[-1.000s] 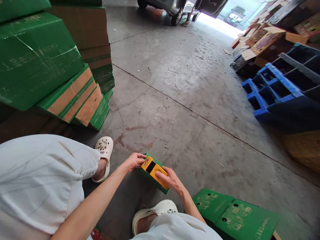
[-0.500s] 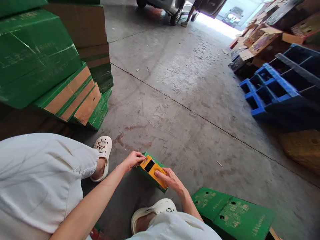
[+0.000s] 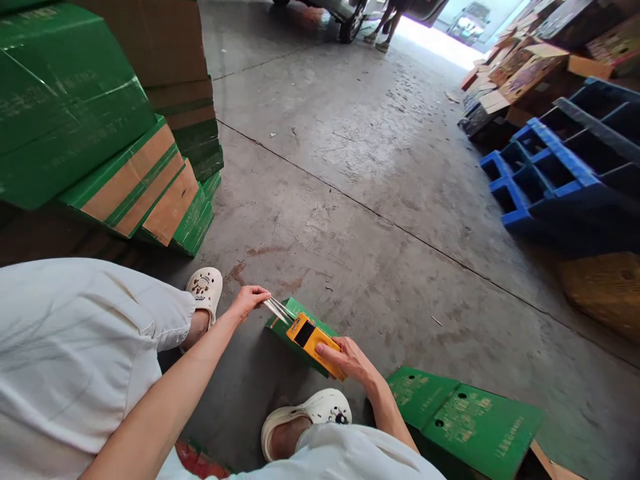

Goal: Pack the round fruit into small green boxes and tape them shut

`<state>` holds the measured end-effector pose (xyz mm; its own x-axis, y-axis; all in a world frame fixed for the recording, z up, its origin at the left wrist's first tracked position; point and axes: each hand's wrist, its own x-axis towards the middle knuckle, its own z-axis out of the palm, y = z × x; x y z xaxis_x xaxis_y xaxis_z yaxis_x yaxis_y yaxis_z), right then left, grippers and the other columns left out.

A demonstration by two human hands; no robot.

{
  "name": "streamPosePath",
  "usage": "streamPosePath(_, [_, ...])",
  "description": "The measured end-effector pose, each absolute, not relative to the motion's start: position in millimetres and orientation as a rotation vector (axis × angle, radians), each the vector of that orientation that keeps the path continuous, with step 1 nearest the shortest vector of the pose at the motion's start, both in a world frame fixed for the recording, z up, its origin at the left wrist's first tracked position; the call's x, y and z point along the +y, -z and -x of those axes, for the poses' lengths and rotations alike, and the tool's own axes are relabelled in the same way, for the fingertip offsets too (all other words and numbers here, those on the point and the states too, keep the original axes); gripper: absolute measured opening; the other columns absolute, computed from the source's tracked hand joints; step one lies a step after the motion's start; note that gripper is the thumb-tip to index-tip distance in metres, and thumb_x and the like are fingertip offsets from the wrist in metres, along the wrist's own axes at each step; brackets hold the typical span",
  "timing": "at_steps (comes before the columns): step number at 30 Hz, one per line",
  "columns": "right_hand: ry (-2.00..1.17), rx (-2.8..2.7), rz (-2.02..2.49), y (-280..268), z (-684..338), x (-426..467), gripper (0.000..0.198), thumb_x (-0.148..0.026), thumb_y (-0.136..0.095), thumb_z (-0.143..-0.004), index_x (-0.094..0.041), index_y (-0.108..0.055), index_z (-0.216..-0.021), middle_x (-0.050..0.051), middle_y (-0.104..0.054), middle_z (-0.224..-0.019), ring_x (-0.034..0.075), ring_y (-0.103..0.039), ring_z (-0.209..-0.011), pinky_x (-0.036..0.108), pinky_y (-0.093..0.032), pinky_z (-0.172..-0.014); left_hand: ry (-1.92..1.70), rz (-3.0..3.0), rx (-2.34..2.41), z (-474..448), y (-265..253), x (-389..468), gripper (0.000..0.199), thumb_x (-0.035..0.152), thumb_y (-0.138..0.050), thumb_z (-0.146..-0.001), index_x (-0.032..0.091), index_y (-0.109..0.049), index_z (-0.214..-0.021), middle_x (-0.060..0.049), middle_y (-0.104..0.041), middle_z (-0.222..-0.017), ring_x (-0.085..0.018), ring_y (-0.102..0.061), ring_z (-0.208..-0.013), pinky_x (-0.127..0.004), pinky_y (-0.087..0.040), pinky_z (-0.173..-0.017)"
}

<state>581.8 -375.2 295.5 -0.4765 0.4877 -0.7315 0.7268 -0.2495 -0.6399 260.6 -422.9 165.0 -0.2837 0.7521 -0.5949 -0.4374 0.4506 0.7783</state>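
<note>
At lower centre our right hand (image 3: 349, 360) grips a boxy device (image 3: 314, 341), its length slanting from lower right to upper left, yellow and black-panelled, while our left hand (image 3: 250, 300) pinches pale strands (image 3: 279, 309).

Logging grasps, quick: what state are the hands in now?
Left hand: closed, pinching thin whitish strands.
Right hand: closed, holding yellow oblong item with black panel.

Loose white cloth trousers (image 3: 95, 340), softly creased, gather low on the left. The cream, round-toed, perforated clog (image 3: 210, 281) on the left bears a brown cartoon charm (image 3: 201, 285) and dark "Baby" lettering (image 3: 199, 298); its matching cream clog (image 3: 323, 405) on the right carries a black charm (image 3: 341, 419). The left hand (image 3: 249, 300) and right hand (image 3: 346, 358) are bare.
</note>
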Motion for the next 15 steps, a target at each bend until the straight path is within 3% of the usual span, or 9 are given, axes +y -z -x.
streamPosePath(6, [1.688, 1.836, -1.531, -295, -584, -373, 0.059, -0.08, -0.062, -0.078, -0.021, -0.064, -0.075, 0.006, -0.063, -0.066, 0.02, -0.06, -0.056, 0.029, -0.042, -0.051, -1.289, -0.249, 1.552, -240, -156, -421, 0.046, 0.046, -0.094, -0.041, 0.015, -0.075, -0.07, 0.0, -0.067, -0.065, -0.009, -0.055, -0.06, -0.022, -0.042, -0.058])
streamPosePath(15, [1.247, 2.072, -1.54, -272, -573, -366, 0.058, -0.075, -0.056, -0.084, -0.021, -0.048, -0.066, -0.001, -0.048, -0.063, 0.014, -0.043, -0.062, 0.027, -0.025, -0.052, -1.329, -0.229, 1.609, -238, -140, -422, 0.043, 0.047, -0.093, -0.046, 0.016, -0.073, -0.068, 0.0, -0.066, -0.063, -0.009, -0.053, -0.057, -0.023, -0.04, -0.056])
